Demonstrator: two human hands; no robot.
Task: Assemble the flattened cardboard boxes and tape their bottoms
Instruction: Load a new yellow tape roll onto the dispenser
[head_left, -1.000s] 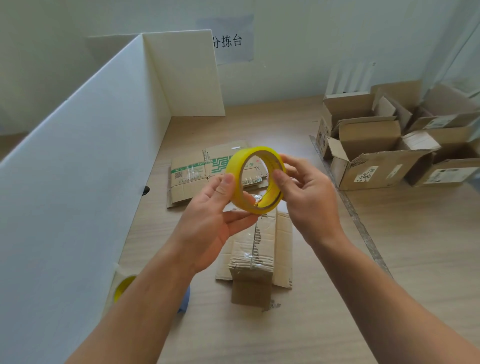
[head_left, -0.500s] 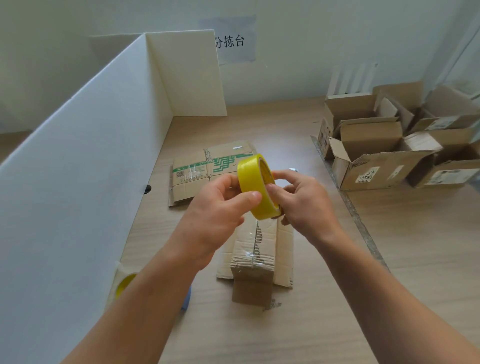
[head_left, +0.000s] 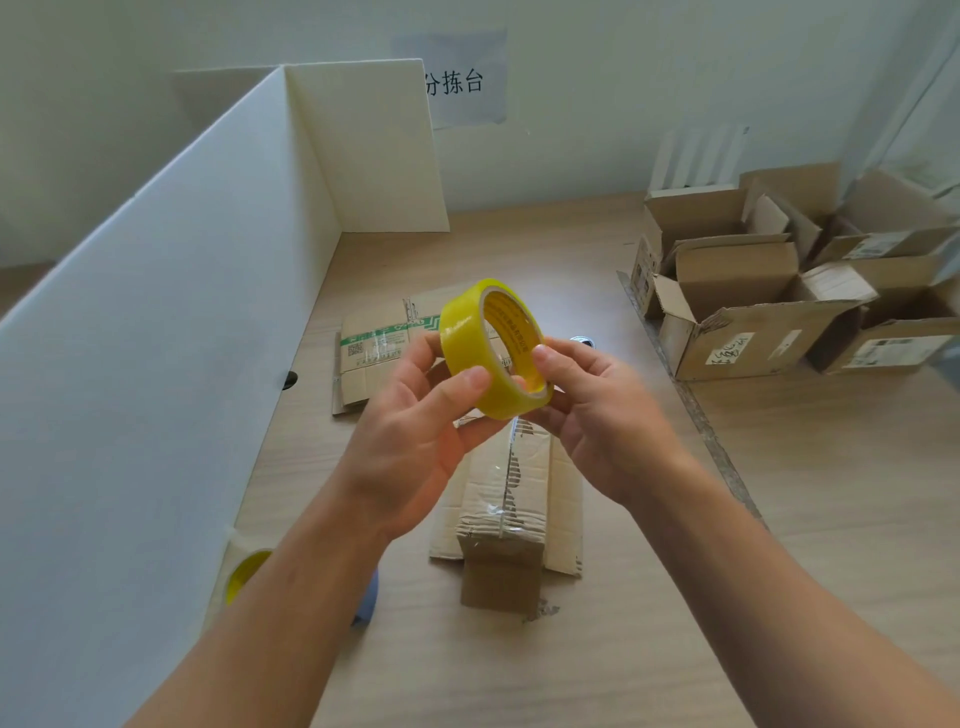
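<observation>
Surface (head view): pale wooden table (head_left: 810, 545), with a light wall at the back.
Wall sign (head_left: 453, 83): a sheet printed with dark characters, fixed to the wall above the far table edge.
Partition (head_left: 135, 395): a white board standing upright along the table's left side, with a short return panel at the far end.
Tape roll (head_left: 460, 332): yellow, held in the air between both hands above the middle of the table, tilted so its printed inner core faces the camera.
Left hand (head_left: 415, 447): grips the tape roll, thumb on the outer band and fingers curled behind it.
Right hand (head_left: 597, 415): pinches the tape roll at its near rim, thumb on top and fingers beneath.
Cardboard box (head_left: 511, 504): lies on the table directly below the hands, flaps spread, with clear tape along its centre seam.
Flattened boxes (head_left: 371, 353): lie flat on the table beyond the hands, near the partition, one with green print.
Open boxes (head_left: 737, 332): a cluster at the table's right far side, flaps up.
Metal strip (head_left: 698, 415): runs along the table, just left of the open boxes.
Second tape roll (head_left: 244, 571): yellow, beside the partition, partly hidden by the left forearm.
</observation>
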